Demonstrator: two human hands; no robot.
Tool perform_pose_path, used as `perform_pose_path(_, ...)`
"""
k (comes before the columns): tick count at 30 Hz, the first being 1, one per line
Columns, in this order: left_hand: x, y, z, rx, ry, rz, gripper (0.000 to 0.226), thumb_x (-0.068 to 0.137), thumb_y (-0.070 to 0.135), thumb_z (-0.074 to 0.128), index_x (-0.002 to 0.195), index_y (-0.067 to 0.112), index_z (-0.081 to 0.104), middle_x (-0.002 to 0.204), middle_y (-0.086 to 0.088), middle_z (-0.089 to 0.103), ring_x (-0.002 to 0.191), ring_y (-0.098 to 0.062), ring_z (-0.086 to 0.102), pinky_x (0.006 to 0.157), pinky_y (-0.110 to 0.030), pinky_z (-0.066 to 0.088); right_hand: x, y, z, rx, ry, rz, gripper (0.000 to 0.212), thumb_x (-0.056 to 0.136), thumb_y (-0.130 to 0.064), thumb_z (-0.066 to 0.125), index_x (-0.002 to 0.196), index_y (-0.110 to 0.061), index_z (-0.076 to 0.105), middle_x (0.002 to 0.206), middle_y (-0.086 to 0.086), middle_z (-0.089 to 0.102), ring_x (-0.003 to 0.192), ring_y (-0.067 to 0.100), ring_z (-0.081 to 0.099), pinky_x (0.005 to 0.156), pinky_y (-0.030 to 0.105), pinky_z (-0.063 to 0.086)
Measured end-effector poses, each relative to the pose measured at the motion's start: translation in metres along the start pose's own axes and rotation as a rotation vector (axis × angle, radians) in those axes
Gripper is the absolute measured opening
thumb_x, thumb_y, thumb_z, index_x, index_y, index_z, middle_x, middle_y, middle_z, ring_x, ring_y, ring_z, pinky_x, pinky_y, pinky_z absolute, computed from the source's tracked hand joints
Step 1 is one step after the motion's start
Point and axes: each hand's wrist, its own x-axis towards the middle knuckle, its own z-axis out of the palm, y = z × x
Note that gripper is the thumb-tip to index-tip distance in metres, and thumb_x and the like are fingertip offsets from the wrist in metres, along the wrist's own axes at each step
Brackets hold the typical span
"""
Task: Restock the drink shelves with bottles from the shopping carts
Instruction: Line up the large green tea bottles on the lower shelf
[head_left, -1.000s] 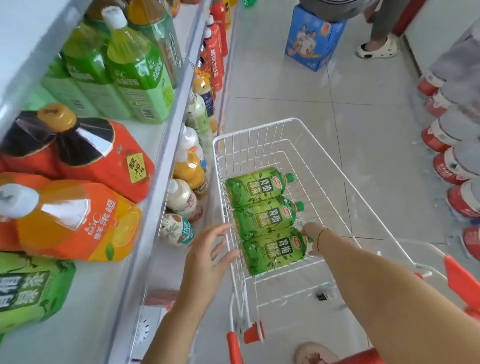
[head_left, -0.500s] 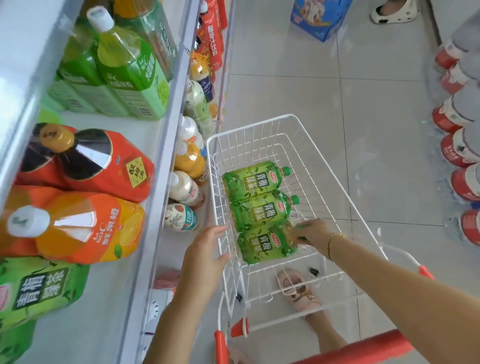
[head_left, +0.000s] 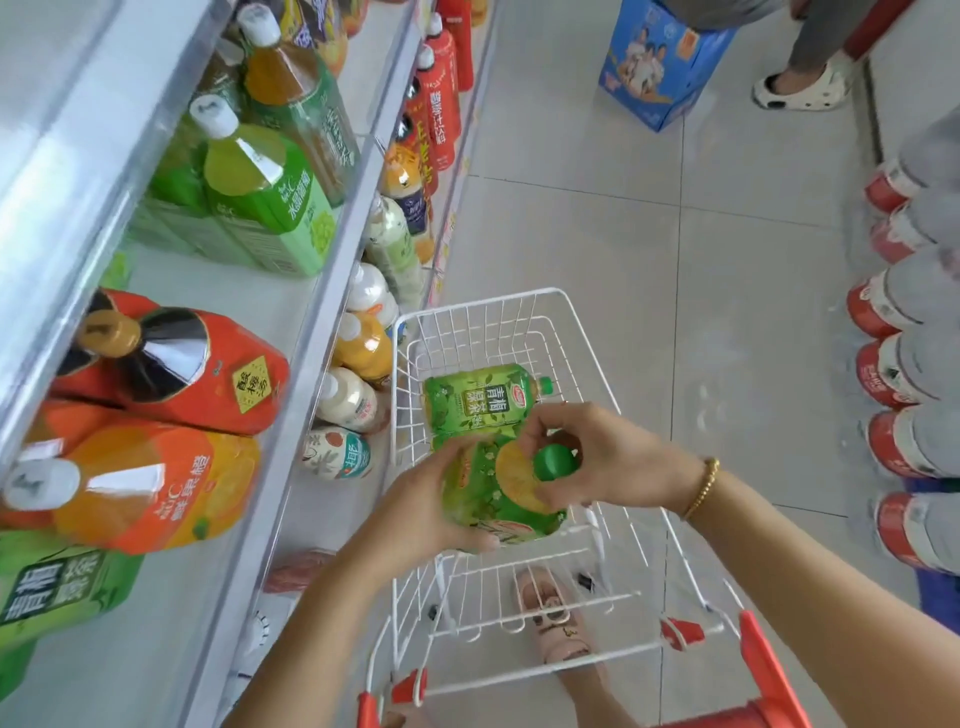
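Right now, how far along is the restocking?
Done: the shelf already carries drinks, including a shelved bottle of the same green tea. In hand: the left hand grips the body and the right hand the cap end of the lifted bottle above the cart. Left: shelve it, then the cart bottle lying inside; any others under it are hidden.

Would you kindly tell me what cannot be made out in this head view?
Head view, all:
1. Floor of the white wire cart under the held green plastic tea bottle: hidden by it, the left hand and right hand.
2. Red-labelled grey bottles at right: print blurred.
3. Red plastic cart handle: cut by bottom edge.
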Motion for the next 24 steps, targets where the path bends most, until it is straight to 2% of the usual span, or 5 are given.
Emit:
perform_pose_path(5, -0.001, 0.014, -0.004, -0.097, 0.296, -0.084, 0.078, 0.039, 0.037, 0.093, 0.106, 0.039, 0.052, 0.095, 0.018, 0.068, 0.088, 0.008, 0.063, 0.074, -0.017, 0.051, 0.021, 0.013, 0.014, 0.762, 0.3, -0.111, 0.027, 0.07, -0.001, 0.076, 0.091, -0.013, 0.066, 0.088, 0.002, 0.063, 0.071, 0.012, 0.058, 0.064, 0.023, 0.052)
perform_pose_path(9, -0.001, 0.003, 0.001, -0.154, 0.509, -0.192, 0.078, 0.033, 0.044, 0.089, 0.102, 0.039, 0.055, 0.091, 0.016, 0.069, 0.086, 0.0, 0.064, 0.071, -0.021, 0.049, 0.05, 0.09, 0.058, 1.096, 0.637, 0.316, 0.028, 0.084, 0.004, 0.059, 0.112, 0.004, 0.059, 0.093, 0.009, 0.06, 0.071, 0.015, 0.055, 0.065, 0.025, 0.051)
perform_pose_path(13, 0.009, -0.01, 0.003, -0.263, 0.571, -0.271, 0.079, 0.03, 0.058, 0.08, 0.102, 0.029, 0.061, 0.089, 0.008, 0.072, 0.086, -0.011, 0.067, 0.075, -0.03, 0.051, 0.076, 0.157, 0.09, 1.22, 0.719, 0.64, 0.054, 0.083, 0.014, 0.05, 0.125, -0.019, 0.051, 0.115, 0.011, 0.058, 0.107, 0.025, 0.056, 0.094, 0.038, 0.045)
perform_pose_path(16, 0.013, -0.012, 0.005, -0.28, 0.578, -0.28, 0.072, 0.034, 0.057, 0.081, 0.098, 0.029, 0.064, 0.085, 0.011, 0.074, 0.08, -0.004, 0.068, 0.07, -0.027, 0.05, 0.096, 0.182, 0.094, 1.24, 0.677, 0.699, 0.056, 0.083, 0.004, 0.061, 0.133, -0.014, 0.043, 0.13, 0.013, 0.052, 0.12, 0.027, 0.049, 0.106, 0.041, 0.038)
perform_pose_path(24, 0.01, -0.008, -0.005, -0.352, 0.632, -0.287, 0.048, 0.051, 0.026, 0.084, 0.095, 0.024, 0.066, 0.084, 0.017, 0.073, 0.072, 0.003, 0.067, 0.06, -0.015, 0.045, 0.136, 0.22, 0.115, 1.536, 0.594, 0.652, 0.05, 0.08, 0.011, 0.06, 0.128, 0.001, 0.049, 0.113, 0.016, 0.063, 0.097, 0.025, 0.061, 0.092, 0.028, 0.045)
